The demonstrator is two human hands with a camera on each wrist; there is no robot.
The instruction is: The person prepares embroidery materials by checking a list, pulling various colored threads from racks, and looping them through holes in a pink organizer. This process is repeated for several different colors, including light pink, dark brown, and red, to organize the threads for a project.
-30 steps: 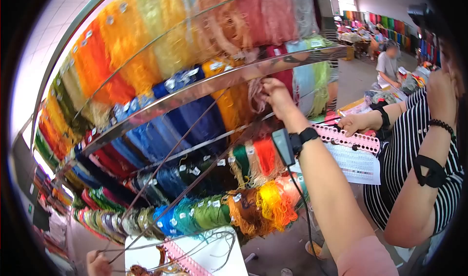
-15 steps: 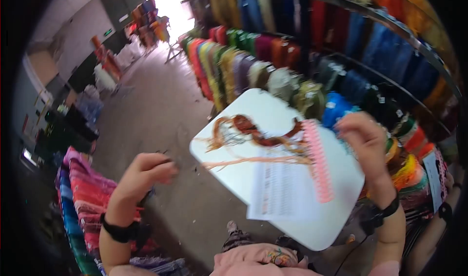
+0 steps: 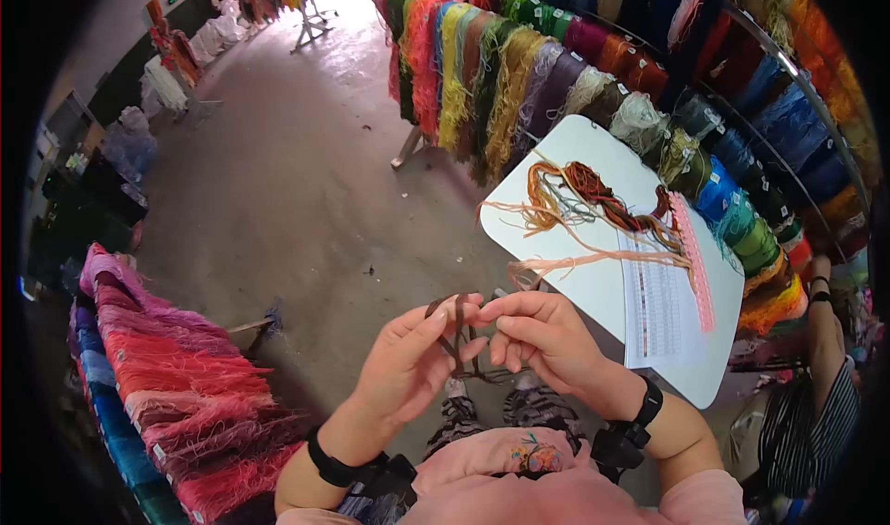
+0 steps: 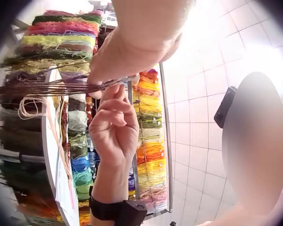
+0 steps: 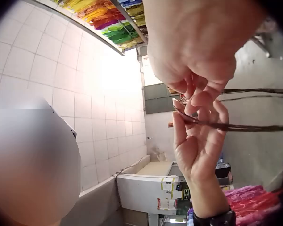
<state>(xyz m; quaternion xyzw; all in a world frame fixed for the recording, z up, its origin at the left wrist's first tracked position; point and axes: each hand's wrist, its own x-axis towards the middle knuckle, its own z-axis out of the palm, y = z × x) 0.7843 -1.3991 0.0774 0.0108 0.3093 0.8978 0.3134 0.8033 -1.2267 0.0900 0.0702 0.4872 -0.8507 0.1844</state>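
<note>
In the head view, dark brown thread [image 3: 461,316] hangs between my two hands in front of my body. My left hand [image 3: 400,363] pinches it between thumb and fingertips. From the right, my right hand [image 3: 552,340] meets it, thumb and forefinger pinching at the strands, other fingers curled. The right wrist view shows the brown strands [image 5: 245,127] trailing off from the left fingertips, with the right fingers close above. The same bundle of strands [image 4: 37,89] stretches sideways in the left wrist view, the right hand [image 4: 114,129] just below it.
A white table [image 3: 556,279] at right bears brown and peach skeins [image 3: 593,187], a pink holed strip [image 3: 693,265] and a printed sheet [image 3: 660,316]. Racks of coloured thread [image 3: 505,89] line the back and right. Pink and red skeins [image 3: 176,386] hang at left. Another person's arm [image 3: 823,326] is at far right.
My right hand came down from the thread rack, and both hands moved from wide apart to together in front of my body. The view swung left and down, away from the rack.
</note>
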